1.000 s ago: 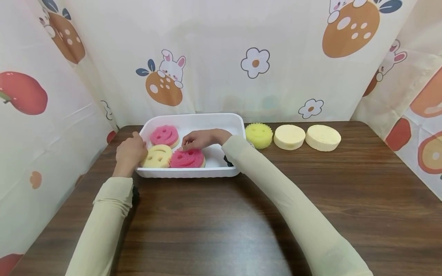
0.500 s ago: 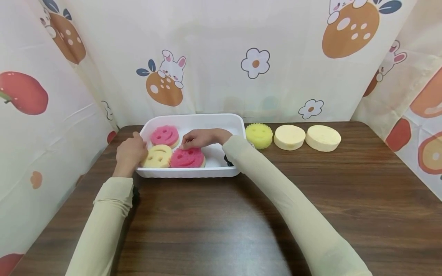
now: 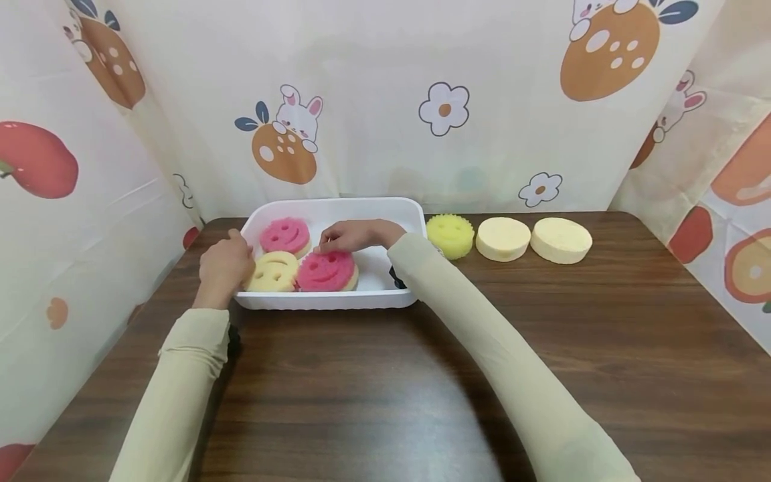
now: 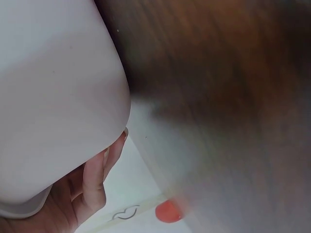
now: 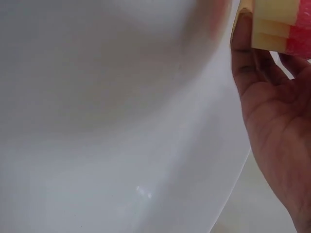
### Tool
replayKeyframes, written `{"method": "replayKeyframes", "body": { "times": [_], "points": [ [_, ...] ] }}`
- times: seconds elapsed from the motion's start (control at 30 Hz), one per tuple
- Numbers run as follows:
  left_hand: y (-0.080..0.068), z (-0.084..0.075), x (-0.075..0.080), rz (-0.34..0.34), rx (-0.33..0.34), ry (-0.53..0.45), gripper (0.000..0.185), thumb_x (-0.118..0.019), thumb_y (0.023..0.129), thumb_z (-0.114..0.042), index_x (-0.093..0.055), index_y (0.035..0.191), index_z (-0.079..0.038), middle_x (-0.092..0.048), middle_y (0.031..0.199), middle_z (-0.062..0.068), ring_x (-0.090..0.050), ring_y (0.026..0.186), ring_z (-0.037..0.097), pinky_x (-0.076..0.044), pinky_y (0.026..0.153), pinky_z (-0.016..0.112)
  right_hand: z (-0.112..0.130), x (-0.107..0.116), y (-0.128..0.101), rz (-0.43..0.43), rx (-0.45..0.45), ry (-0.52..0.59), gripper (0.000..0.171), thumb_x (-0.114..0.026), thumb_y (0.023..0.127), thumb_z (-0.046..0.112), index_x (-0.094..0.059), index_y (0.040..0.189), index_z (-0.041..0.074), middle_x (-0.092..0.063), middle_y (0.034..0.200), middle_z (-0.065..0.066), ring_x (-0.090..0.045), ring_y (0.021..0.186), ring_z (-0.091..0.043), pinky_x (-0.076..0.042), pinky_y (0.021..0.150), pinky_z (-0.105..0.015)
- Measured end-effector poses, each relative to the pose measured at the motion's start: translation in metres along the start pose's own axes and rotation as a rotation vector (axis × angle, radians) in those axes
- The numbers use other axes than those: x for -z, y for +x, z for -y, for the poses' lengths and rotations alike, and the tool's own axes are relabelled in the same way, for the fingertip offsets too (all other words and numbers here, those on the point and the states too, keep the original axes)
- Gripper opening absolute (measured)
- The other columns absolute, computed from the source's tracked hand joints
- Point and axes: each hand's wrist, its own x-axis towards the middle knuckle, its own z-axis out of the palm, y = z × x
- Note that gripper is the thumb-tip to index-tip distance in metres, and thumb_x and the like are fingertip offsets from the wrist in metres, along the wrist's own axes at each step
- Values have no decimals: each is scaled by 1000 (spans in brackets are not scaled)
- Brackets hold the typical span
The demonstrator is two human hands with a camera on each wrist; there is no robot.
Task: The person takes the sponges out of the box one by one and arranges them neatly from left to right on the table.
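My left hand point(image 3: 224, 266) grips the left end of a white plastic tray point(image 3: 385, 300); in the left wrist view its fingers point(image 4: 95, 177) curl against the tray's outer wall. Inside the tray, my right hand point(image 3: 355, 235) pinches the far edge of a pink smiley-face sponge point(image 3: 328, 273) with a cream underside, which is tilted toward me. In the right wrist view the fingers point(image 5: 244, 60) hold the sponge's layered pink and cream side. A cream smiley sponge point(image 3: 274, 273) lies left of it, and another pink smiley sponge point(image 3: 283, 234) behind.
Right of the tray, a yellow smiley sponge point(image 3: 450, 235) and two plain cream round sponges, one nearer point(image 3: 503, 239) and one farther right point(image 3: 561, 240), stand in a row on the brown wooden table point(image 3: 385, 388). A patterned curtain point(image 3: 373, 100) hangs behind and at both sides.
The pink sponge under my right hand has its far edge raised, showing more of its face, and my right hand has risen slightly. My left hand stays at the tray's end.
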Motion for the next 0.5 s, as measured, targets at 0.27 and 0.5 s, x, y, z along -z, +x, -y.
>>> {"method": "replayKeyframes", "body": {
  "times": [0.27, 0.5],
  "points": [
    [-2, 1, 2, 30, -1, 1, 60, -37, 105, -25, -22, 145, 17, -57, 110, 39, -60, 90, 44, -51, 82, 59, -2, 4, -4, -31, -13, 10, 31, -49, 102, 38, -60, 117, 13, -58, 121, -6, -50, 115, -18, -43, 97, -30],
    [0, 4, 1, 1, -5, -6, 55, -37, 105, -25, -28, 138, 17, -57, 107, 39, -60, 92, 48, -51, 80, 60, -5, 10, -12, -76, -29, 48, 32, -50, 102, 38, -60, 117, 12, -59, 117, -6, -52, 113, -18, -44, 97, -31]
  ]
}}
